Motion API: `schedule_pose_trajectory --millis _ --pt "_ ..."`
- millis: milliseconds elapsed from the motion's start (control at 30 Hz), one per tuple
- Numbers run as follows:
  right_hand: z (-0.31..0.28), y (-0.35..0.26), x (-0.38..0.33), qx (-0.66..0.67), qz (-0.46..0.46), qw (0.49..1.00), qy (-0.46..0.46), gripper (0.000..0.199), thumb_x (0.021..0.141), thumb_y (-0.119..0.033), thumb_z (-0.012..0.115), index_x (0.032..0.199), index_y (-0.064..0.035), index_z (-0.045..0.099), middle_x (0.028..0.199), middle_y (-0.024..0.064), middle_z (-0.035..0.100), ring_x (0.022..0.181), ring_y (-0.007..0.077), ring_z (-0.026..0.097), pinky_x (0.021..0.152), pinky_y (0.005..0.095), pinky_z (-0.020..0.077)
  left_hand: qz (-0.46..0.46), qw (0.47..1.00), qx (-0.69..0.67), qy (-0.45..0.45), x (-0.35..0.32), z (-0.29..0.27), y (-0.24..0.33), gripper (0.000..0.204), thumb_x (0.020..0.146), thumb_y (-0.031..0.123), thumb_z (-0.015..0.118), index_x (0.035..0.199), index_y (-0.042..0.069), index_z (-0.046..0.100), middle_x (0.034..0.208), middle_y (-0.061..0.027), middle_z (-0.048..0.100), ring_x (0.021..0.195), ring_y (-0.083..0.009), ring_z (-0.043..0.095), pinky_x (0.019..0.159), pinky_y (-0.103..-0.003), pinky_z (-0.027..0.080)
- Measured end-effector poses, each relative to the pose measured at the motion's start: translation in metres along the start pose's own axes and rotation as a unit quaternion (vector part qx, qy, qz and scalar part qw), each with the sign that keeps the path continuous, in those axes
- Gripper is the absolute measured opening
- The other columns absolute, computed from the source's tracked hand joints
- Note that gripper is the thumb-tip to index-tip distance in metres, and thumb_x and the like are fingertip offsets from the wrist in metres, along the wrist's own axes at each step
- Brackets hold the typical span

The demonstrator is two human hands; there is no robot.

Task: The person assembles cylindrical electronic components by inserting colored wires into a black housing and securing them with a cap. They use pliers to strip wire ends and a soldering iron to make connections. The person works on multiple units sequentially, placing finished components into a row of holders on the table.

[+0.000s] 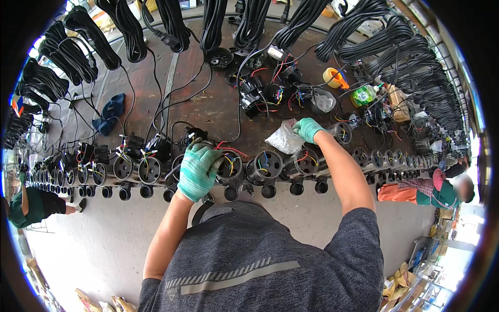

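Note:
My left hand (pixel 199 170), in a green and white knit glove, is closed beside a black round housing (pixel 229 165) with yellow wires inside. Red wires (pixel 231 149) run out next to its fingers; what the fingers hold is hidden. Past its fingertips sits a black motor part (pixel 195 134). My right hand (pixel 307 130), gloved alike, has its fingers bent at the top of a clear plastic bag (pixel 283 139) full of small whitish pieces. Under that bag lies another black housing (pixel 306 162) with red wires. One more housing (pixel 264 167) with blue and yellow wires stands between my hands.
Bundled black cables (pixel 252 26) hang along the far side. Wired parts (pixel 252 93), an orange tape dispenser (pixel 335 78) and a green bottle (pixel 365 95) lie on the dark table (pixel 182 117). A blue cloth (pixel 110 113) is left. Co-workers (pixel 436 190) are at both sides.

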State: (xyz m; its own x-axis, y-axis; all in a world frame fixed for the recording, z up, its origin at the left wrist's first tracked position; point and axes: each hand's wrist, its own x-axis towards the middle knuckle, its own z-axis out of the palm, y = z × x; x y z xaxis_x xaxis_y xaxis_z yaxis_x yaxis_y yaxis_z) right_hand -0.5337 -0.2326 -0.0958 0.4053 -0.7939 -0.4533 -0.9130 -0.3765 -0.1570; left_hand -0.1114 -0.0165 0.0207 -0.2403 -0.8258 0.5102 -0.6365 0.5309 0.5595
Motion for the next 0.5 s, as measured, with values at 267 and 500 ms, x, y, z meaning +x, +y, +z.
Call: schedule_pose_trajectory --millis 267,500 --pt "-0.071 -0.11 -0.069 0.53 0.022 0.843 0.084 0.029 0.106 0.0 0.06 0.133 0.0021 0.067 0.112 0.0154 0.078 0.107 0.0251 0.077 0.092 0.038 0.0627 0.008 1.0 0.004 0.022 0.0 -0.001 0.001 0.019 0.084 0.009 0.077 0.103 0.006 0.074 0.093 -0.0144 0.071 0.094 -0.0384 0.067 0.094 -0.05 0.053" --pt "-0.045 -0.223 -0.119 0.655 -0.151 0.735 0.084 0.015 0.106 -0.001 0.062 0.121 0.0015 0.065 0.134 0.0207 0.07 0.124 0.0341 0.071 0.107 0.0446 0.0606 -0.007 1.0 -0.004 -0.003 0.0 -0.007 0.002 0.017 0.088 0.009 0.078 0.104 0.004 0.073 0.098 -0.0164 0.072 0.097 -0.0404 0.068 0.103 -0.052 0.052"
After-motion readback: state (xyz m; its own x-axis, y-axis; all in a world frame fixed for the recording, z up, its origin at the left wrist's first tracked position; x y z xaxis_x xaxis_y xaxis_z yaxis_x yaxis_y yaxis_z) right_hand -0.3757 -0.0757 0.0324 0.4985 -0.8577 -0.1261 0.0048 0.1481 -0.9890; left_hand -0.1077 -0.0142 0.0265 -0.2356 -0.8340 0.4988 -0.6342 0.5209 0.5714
